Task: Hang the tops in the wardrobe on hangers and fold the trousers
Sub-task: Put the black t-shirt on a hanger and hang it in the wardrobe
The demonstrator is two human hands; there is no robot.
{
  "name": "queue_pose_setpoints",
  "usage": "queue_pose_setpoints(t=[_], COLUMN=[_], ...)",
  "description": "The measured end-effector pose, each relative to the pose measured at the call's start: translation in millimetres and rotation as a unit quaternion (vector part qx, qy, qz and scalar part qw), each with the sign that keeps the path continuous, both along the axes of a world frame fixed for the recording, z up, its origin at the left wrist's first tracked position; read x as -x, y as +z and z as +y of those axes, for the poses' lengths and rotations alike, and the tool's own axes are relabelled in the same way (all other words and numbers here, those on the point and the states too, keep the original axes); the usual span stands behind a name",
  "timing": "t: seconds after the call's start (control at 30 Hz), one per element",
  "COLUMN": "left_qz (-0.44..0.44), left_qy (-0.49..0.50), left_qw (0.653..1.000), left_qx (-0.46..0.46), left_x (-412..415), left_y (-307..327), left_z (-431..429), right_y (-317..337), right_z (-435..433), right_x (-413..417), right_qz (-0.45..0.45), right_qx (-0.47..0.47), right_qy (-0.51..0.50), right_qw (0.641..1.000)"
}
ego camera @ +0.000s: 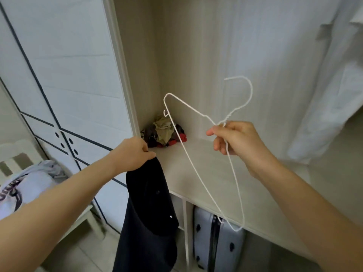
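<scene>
Head view: L hand [135, 154] grips dark top [149, 213], hanging straight down, just left of hanger [186, 104]; R hand [235, 142] pinches hanger neck, frame tilted steeply, low end down-right.

pale wood-grain wardrobe shelf [206, 173], carrying a crumpled bundle of cloth [164, 132], khaki, red and dark, pushed into its back left corner. below the shelf, a grey suitcase [208, 244] standing upright in the open compartment. off to the left, a white chair [18, 149] bearing a heap of pale clothes [29, 185].
</scene>
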State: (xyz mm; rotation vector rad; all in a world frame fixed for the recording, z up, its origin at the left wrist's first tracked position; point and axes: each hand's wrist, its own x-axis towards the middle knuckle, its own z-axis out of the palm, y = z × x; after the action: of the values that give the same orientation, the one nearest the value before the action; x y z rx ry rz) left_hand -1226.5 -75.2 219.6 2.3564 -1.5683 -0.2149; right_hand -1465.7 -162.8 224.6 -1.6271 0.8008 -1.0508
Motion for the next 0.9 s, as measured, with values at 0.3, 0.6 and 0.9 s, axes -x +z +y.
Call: queue_pose_setpoints(t=[0.3, 0.6, 0.9], left_qz=[0.075, -0.012, -0.028], left_qy=[0.072, 0.065, -0.083], left_qw=[0.994, 0.996, 0.989], left_qx=[-0.015, 0.064, 0.119], left_x=[-39.5, -62.3, -35.9], left_y=[-58.1, -85.5, -83.1], left_z=[7.8, 14.5, 8.8], right_y=[-68.9, -78.1, -85.4], right_z=[4.6, 6.4, 14.2], right_x=[-7.3, -12.8, -38.0], right_qz=[0.079, 0.162, 0.193], right_qx=[-0.128, -0.123, -0.062], right_qy=[0.044, 0.159, 0.157], right_qw=[0.988, 0.966, 0.967])
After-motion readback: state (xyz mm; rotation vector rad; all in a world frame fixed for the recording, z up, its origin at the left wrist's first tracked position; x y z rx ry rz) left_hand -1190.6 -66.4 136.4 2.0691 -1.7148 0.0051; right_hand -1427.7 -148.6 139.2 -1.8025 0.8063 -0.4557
